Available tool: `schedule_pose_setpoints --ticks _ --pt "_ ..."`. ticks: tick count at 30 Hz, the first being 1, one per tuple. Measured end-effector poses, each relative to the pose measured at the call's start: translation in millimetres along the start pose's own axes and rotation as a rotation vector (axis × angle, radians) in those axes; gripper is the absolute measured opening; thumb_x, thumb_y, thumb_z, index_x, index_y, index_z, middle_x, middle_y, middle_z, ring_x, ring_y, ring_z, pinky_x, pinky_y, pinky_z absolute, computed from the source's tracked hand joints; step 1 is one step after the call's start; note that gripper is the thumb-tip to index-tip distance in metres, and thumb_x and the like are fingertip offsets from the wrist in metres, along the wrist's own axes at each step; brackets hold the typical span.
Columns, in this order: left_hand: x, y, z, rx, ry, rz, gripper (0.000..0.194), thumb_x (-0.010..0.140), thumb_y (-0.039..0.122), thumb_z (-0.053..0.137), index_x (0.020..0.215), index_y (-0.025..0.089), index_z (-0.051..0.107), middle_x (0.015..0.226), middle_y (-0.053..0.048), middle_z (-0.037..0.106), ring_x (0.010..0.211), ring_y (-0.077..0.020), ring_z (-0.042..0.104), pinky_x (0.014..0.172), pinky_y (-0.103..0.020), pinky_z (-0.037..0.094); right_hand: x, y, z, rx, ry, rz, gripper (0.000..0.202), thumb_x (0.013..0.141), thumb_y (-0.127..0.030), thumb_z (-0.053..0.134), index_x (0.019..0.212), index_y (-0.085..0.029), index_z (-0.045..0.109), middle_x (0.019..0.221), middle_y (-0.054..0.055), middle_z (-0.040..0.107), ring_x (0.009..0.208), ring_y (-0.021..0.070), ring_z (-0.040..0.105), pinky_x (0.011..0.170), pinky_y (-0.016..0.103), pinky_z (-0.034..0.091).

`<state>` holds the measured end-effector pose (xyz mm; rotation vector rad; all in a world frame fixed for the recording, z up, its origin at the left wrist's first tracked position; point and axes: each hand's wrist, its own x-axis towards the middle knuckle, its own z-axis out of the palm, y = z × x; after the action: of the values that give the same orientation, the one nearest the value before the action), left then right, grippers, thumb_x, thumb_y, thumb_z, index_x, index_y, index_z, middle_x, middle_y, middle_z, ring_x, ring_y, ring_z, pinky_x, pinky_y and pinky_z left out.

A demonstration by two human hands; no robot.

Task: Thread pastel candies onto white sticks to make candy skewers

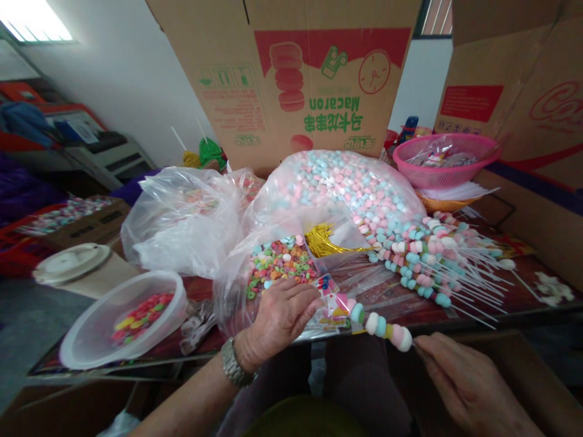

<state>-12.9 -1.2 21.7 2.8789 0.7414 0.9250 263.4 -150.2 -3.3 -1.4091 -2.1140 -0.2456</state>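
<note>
My right hand (469, 382) is closed on the thin stick of a marshmallow skewer (380, 326), just below its lowest white piece. Pink, blue, white and yellow sweets are threaded along the stick, which slants up to the left. My left hand (282, 312), wearing a metal watch, pinches a printed clear plastic bag (328, 291) at the skewer's far end. Whether that end is inside the bag I cannot tell. Behind the left hand lie colourful ring-shaped sweets (291, 258), next to a bundle of gold twist ties (321, 240).
A big clear bag of pastel marshmallows (337, 182) stands behind. Finished skewers (432, 255) are piled on the right, under a pink basket (446, 161). A plastic bowl (77, 340) and a lidded cup (91, 267) stand left. A large cardboard box (237, 48) rises at the back.
</note>
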Motion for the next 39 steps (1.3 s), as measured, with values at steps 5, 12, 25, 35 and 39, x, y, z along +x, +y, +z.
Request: schedule_pose_setpoints --ticks 5,12,25,35,39 --pt "-0.1 0.7 0.3 -0.026 -0.023 0.014 0.019 0.091 0.025 0.046 0.089 0.016 0.063 0.085 -0.005 0.071 0.068 -0.0173 0.060 0.065 -0.030 0.045 5.2 -2.0 -5.0 -0.054 0.011 -0.068 0.020 0.091 -0.013 0.036 0.097 -0.018 0.055 0.078 0.006 0.070 0.068 0.0159 0.067 0.058 0.024 0.051" --pt "0.0 1.8 -0.5 -0.103 -0.049 0.022 0.018 0.092 0.023 0.044 0.091 0.017 0.061 0.084 -0.005 0.071 0.075 -0.0181 0.063 0.071 -0.031 0.046 -1.8 0.9 -7.3 -0.251 0.053 -0.076 0.024 0.089 -0.013 0.038 0.102 -0.013 0.058 0.079 0.009 0.070 0.069 0.0210 0.066 0.066 0.035 0.048" --pt "-1.4 10.2 -6.8 -0.220 0.087 0.106 0.016 0.094 0.020 0.041 0.097 0.020 0.056 0.087 -0.005 0.072 0.079 -0.0155 0.067 0.077 -0.031 0.049 3.8 -7.4 -5.2 0.033 0.162 0.164 0.017 0.091 -0.021 0.045 0.099 -0.018 0.059 0.075 0.005 0.068 0.066 0.0160 0.067 0.059 0.022 0.053" --pt "-4.2 5.4 -10.1 -0.291 0.102 0.033 0.016 0.091 0.020 0.045 0.100 0.022 0.059 0.087 -0.002 0.072 0.081 -0.0149 0.067 0.079 -0.030 0.051 4.3 0.9 -9.9 -0.031 0.143 0.046 0.022 0.087 -0.014 0.050 0.106 -0.018 0.061 0.085 0.007 0.071 0.076 0.0195 0.067 0.070 0.030 0.052" --pt "-5.2 1.3 -9.4 -0.256 0.098 0.002 0.017 0.091 0.020 0.046 0.103 0.021 0.059 0.091 -0.003 0.072 0.082 -0.0153 0.067 0.080 -0.031 0.050 6.3 0.3 -12.6 -0.057 0.080 -0.055 0.022 0.088 -0.013 0.046 0.103 -0.017 0.061 0.081 0.007 0.070 0.072 0.0183 0.066 0.065 0.029 0.050"
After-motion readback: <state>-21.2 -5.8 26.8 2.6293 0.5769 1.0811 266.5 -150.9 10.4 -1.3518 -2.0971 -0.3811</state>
